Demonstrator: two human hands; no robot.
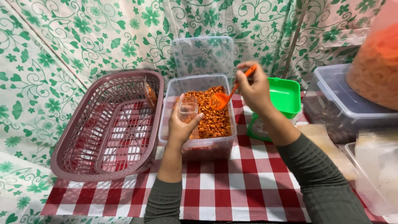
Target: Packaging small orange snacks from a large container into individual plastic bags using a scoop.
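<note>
My left hand [181, 126] holds a small clear plastic cup [188, 110] over a clear tub [202, 146] filled with orange-brown snack pieces [213, 118]. In my right hand [253, 90] is an orange plastic spoon [227, 94], its bowl loaded with snack and hovering just right of the cup's mouth. The tub's clear lid [203, 56] leans upright behind it against the cloth wall.
A dusty-pink slatted basket [110, 128] lies left of the tub with one filled cup [150, 94] at its far end. A green container [284, 97] sits to the right, then clear lidded boxes [340, 103], a bag of orange snacks [375, 66], and a red-checked tablecloth [232, 186].
</note>
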